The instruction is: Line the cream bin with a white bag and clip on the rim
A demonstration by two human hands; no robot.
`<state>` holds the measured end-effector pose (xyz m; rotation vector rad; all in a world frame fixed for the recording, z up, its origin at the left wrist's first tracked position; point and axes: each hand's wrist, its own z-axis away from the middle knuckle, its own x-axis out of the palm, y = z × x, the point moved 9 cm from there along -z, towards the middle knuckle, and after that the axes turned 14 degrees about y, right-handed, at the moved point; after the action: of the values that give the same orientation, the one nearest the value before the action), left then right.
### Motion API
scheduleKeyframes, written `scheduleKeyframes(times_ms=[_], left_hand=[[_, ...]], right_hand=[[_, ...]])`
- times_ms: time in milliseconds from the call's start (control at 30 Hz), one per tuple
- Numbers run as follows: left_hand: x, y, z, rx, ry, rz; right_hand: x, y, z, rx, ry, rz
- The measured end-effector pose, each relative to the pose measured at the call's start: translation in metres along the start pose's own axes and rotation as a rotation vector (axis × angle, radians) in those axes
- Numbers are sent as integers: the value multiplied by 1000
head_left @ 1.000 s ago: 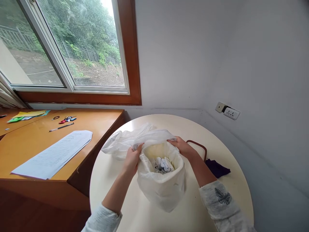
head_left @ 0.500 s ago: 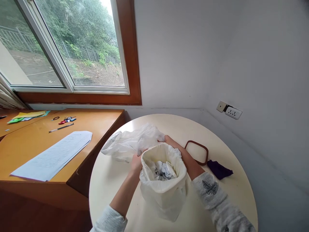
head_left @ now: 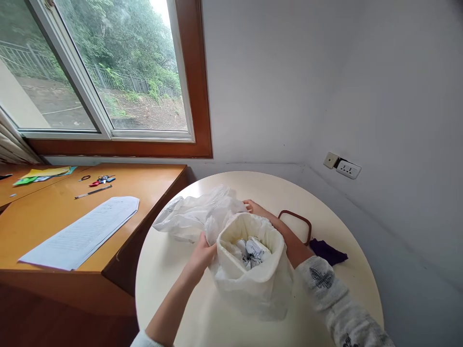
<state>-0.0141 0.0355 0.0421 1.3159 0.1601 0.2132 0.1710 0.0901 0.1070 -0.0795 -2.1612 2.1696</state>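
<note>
A white bin, lined and wrapped with a thin whitish plastic bag, stands in front of me on the round table, with crumpled printed paper inside. A long loose part of the plastic bag spreads over the table behind and to the left. On the bin's left side, my left hand is closed on the bag, thumb up, its other fingers mostly hidden. My right arm reaches along the bin's right side; behind the rim my right hand has loosely bent, parted fingers beside the bag's loose part.
A brown ring-shaped frame and a dark purple cloth lie right of my forearm on the round table. The wooden desk at left bears paper sheets, a pen and keys.
The bin has shifted slightly right and turned. My left hand has come down and nearer along its side, while my right hand's fingers have loosened at the bag behind the rim.
</note>
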Motion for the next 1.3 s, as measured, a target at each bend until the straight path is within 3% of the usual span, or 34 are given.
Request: scheduleKeyframes(times_ms=[67, 133, 233, 300, 400, 567, 667, 767, 1000, 1300], left_hand=[[-21, 4, 9, 1, 65, -104], [-48, 15, 16, 81, 210, -185], [-73, 52, 29, 381, 409, -213], [-62, 79, 34, 583, 359, -240], [-4, 102, 27, 717, -2, -367], [81, 98, 6, 702, -454, -672], [99, 94, 1, 780, -471, -908], [95, 93, 1, 801, -386, -1044], [74, 97, 20, 784, -200, -1116], [52, 80, 18, 673, -209, -973]], right_hand=[[-15, 6, -18, 27, 13, 90], [-42, 8, -28, -2, 91, 169], [-74, 3, -21, -76, 127, 298], [-77, -1, -3, -84, 43, 384], [-65, -12, 30, -138, -97, 564], [-45, -22, 55, -292, -81, 881], [-45, -21, 55, -308, -7, 936], [-47, -23, 57, -324, 42, 971], [-53, -29, 63, -348, 106, 1014], [-61, -36, 73, -403, 135, 988]])
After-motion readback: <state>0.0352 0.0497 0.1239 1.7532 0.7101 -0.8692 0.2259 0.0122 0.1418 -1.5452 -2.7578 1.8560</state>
